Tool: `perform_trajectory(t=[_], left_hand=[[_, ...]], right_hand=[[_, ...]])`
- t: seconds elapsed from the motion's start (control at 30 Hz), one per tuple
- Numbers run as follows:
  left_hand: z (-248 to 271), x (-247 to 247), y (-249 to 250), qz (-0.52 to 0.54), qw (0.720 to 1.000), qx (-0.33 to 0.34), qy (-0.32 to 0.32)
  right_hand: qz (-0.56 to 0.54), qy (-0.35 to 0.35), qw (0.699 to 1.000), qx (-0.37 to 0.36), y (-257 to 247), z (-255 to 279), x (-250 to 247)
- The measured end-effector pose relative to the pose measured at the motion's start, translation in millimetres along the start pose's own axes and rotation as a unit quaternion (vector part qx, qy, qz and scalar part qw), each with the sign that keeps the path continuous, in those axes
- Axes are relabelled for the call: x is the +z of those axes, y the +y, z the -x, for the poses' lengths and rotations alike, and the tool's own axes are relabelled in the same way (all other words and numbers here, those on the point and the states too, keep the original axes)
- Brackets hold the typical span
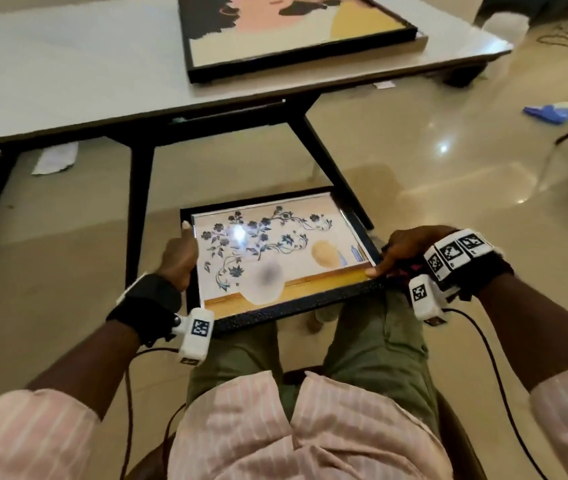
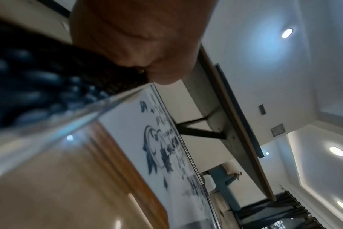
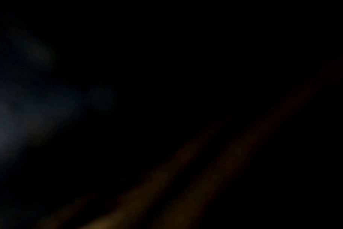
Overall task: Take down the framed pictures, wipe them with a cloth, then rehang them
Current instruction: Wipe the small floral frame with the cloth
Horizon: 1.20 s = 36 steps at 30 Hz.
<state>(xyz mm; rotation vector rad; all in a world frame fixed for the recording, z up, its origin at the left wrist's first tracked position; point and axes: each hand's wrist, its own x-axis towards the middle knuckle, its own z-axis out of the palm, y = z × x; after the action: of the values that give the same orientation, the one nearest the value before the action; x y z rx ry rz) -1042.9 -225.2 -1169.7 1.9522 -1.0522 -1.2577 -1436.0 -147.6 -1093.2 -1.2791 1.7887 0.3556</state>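
Black-framed floral picture (image 1: 275, 258), glossy, glare-spotted glass

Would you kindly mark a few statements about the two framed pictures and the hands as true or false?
1. The floral picture rests on the person's lap. True.
2. The left hand grips the floral picture's left edge. True.
3. The large abstract picture hangs on a wall. False: it lies flat on the white table.
4. The right hand is raised clear of the frame. False: it holds the floral picture's right corner, thumb on the frame.
5. A blue item lies on the floor. True.
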Motion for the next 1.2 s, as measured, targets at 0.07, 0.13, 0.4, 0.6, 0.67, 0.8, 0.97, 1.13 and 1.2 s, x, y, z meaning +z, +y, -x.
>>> perform_trajectory(t=[0.07, 0.13, 0.4, 0.6, 0.67, 0.8, 0.97, 1.13, 1.2], left_hand=[[12, 32, 9, -0.073, 0.996, 0.016, 0.044], [15, 59, 14, -0.117, 0.991, 0.024, 0.051], [4, 87, 14, -0.187, 0.982, 0.03, 0.005], [-7, 62, 32, -0.339, 0.936, 0.028, -0.095], [-15, 48, 44, -0.404, 0.907, 0.051, -0.11], [-23, 39, 68, -0.468, 0.865, 0.13, -0.126], [-10, 46, 85, -0.485, 0.803, 0.205, -0.28], [-9, 47, 78, -0.54, 0.768, 0.189, -0.288], [-8, 49, 78, -0.548, 0.766, 0.194, -0.275]], right_hand=[[0.044, 0.003, 0.999, 0.014, 16, -10, 3], [0.072, 0.08, 0.994, 0.015, 18, -16, -2], [-0.026, 0.299, 0.92, -0.253, -94, -48, 10], [0.07, 0.257, 0.929, -0.257, -113, -83, 66], [0.103, 0.248, 0.929, -0.255, -109, -85, 70], [0.055, 0.332, 0.921, -0.195, -112, -88, 63], [0.045, 0.357, 0.92, -0.157, -131, -87, 63], [0.113, 0.287, 0.94, -0.145, -136, -79, 67], [0.168, 0.223, 0.945, -0.169, -138, -76, 77]])
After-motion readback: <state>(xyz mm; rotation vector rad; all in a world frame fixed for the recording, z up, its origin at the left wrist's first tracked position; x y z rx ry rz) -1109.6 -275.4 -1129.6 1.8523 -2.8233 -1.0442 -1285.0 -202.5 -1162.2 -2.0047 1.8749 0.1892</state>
